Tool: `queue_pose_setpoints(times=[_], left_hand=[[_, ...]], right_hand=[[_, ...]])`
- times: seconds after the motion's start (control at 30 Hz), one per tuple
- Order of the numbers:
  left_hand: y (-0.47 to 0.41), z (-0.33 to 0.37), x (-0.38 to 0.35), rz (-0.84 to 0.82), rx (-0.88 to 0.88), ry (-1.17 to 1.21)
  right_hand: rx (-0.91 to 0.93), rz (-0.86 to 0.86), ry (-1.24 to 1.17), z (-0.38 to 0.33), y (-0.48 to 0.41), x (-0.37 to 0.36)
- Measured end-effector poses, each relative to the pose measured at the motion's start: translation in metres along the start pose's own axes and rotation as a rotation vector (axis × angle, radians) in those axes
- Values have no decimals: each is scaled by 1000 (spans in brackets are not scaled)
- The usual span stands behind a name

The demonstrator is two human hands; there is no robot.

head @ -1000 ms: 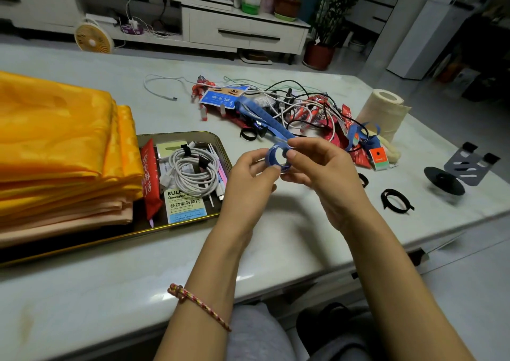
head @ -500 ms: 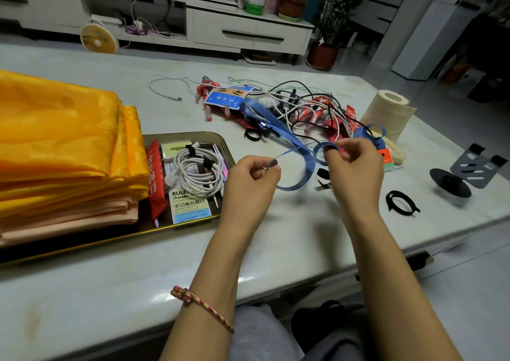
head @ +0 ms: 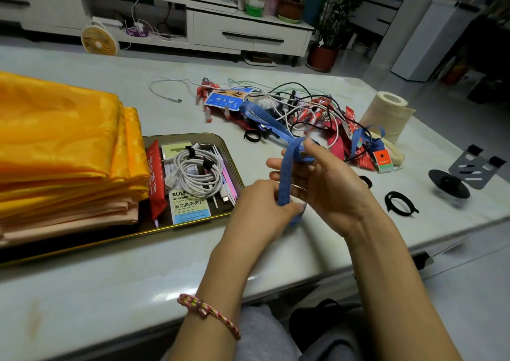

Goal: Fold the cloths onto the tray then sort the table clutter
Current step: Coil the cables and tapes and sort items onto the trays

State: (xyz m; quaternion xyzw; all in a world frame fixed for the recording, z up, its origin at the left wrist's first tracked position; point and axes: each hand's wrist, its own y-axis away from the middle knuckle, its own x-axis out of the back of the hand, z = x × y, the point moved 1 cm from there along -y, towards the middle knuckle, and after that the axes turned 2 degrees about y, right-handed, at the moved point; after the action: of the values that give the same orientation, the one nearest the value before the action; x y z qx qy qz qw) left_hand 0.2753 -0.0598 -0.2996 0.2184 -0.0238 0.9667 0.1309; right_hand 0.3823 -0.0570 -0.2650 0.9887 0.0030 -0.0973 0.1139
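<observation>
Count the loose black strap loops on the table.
3 loops: one near the black stand, one half hidden behind the right hand, one beside the cable pile. More may hide in the pile.

Folded orange and peach cloths (head: pixel 63 150) stacked flat on left part of dark tray (head: pixel 179 137) with gold rim; on right part, coiled white cable (head: pixel 198 172), red packet (head: pixel 156 178), ruler card (head: pixel 187 206); blue tape (head: pixel 284 178) looped over right hand (head: pixel 325 186), lower end pinched by left hand (head: pixel 259 208); behind, tangled pile of cables and red packets (head: pixel 309 117) on table (head: pixel 110 277).
</observation>
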Motion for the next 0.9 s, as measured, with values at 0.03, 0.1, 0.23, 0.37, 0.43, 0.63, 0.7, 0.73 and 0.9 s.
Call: queue_pose_setpoints(times=[0.03,0.1,0.23,0.37,0.43,0.63,0.7,0.73,0.9], left_hand=[[0,1,1,11,2,-6],[1,2,2,8,14,-23],[0,0,2,-97,71,47],[2,5,11,-84,174,449],[2,8,18,-75,150,628],[2,5,20,28,88,594],[2,6,18,27,44,562],[4,6,19,32,12,535],[4,10,22,132,22,780]], right_hand=[[25,-26,28,0,1,-1],[80,-61,101,0,4,-3],[107,-86,102,2,4,-5],[145,62,278,6,0,-6],[137,74,374,7,2,-6],[138,91,586,11,6,-4],[152,93,662,11,6,-4],[161,97,685,13,6,-5],[146,78,639,9,7,-7]])
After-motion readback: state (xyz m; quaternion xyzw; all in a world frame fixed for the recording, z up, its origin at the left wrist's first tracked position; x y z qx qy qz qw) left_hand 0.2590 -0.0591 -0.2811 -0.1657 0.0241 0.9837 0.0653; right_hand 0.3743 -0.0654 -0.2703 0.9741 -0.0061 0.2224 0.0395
